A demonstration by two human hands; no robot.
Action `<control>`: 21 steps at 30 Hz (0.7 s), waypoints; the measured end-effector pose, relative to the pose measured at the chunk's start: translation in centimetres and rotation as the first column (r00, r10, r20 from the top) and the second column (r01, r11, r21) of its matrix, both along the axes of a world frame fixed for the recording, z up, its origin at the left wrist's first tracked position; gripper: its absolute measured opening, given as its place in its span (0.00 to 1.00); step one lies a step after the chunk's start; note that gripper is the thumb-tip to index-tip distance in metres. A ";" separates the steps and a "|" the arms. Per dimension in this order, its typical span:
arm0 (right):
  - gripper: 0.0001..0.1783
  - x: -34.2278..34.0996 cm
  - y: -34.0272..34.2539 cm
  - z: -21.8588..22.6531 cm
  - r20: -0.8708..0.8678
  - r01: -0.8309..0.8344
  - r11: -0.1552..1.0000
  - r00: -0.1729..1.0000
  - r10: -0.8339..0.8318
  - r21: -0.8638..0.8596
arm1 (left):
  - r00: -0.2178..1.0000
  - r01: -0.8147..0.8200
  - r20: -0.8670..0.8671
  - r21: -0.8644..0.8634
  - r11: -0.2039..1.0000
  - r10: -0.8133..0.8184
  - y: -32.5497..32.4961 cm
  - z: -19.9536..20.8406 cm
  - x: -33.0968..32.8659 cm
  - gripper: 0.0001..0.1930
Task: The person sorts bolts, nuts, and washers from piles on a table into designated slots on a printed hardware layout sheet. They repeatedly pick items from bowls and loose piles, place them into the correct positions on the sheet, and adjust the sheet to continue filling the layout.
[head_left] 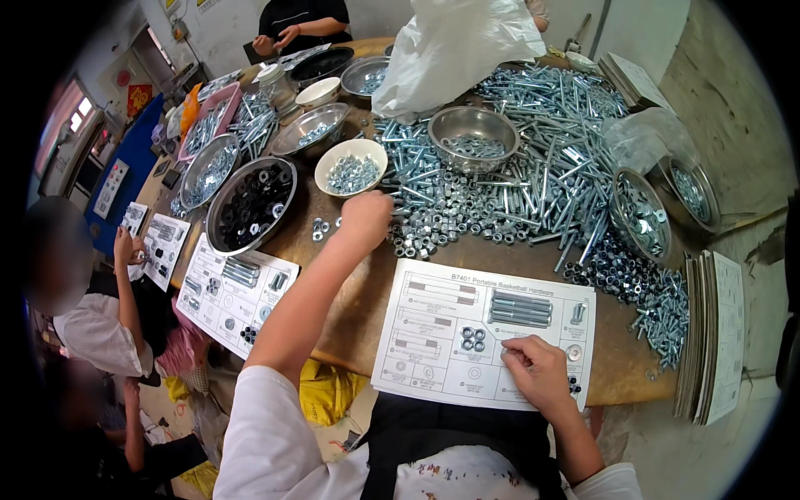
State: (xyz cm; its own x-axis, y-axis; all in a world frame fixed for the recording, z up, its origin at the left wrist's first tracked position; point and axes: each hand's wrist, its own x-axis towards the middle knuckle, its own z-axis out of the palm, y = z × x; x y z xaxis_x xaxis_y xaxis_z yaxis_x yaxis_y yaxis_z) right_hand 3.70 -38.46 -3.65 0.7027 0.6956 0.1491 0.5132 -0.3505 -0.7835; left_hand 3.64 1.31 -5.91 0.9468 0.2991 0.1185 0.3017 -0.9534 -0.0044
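Around the printed sheet [483, 360], the brown desk [358, 312] is reaching out to the left, the right and beyond, while past the sheet's far edge a broad heap of long bolts [550, 179] is sprawling, with a smaller heap of silver nuts [454, 204] lying nearer the sheet. Beyond the sheet's far left corner, a white bowl [328, 185] is holding small metal pieces. Also beyond that corner, the left hand [367, 218] is resting beside the nuts' left border; its fingers are curling in narrowly, and I cannot tell whether they are pinching anything. Above the sheet's right half, the right hand [536, 371] is pointing leftward, fingers bunching close, whatever they may be holding staying hidden. Toward the sheet's far edge a row of bolts [520, 311] is lying neatly; left of the sheet's middle, four nuts [472, 338] are sitting in a tight square, and dark nuts [574, 385] are showing by its right border. Good handling, I judge, is taking pieces from the heap's loose fringe, feeling the count before lifting, setting each one flat within its printed box, and keeping the right wrist from brushing the dark nuts.
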 end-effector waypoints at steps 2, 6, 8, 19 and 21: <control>0.08 -0.1 0.0 0.0 -0.011 0.000 1.000 1.000 0.000 0.010 | 0.985 -0.117 0.120 -0.088 0.989 0.127 -0.5 1.6 -0.2 0.07; 0.08 -0.4 0.9 0.4 -0.027 -0.043 0.999 0.999 0.043 0.026 | 0.917 -0.113 0.338 -0.285 0.952 0.210 -0.8 1.3 1.3 0.11; 0.08 -0.7 1.6 0.6 -0.009 -0.086 0.996 0.996 0.087 0.039 | 0.920 -0.117 0.333 -0.267 0.956 0.206 -0.9 -0.1 2.6 0.12; 0.07 -0.2 0.4 0.3 -0.049 0.017 0.998 0.999 -0.015 0.058 | 0.853 -0.075 0.396 -0.551 0.831 0.339 -3.7 2.1 -4.1 0.09; 0.08 -0.8 1.5 0.1 -0.155 -0.014 0.998 0.988 0.025 0.068 | 0.849 0.061 0.331 -0.836 0.546 0.411 -5.3 2.2 -6.9 0.08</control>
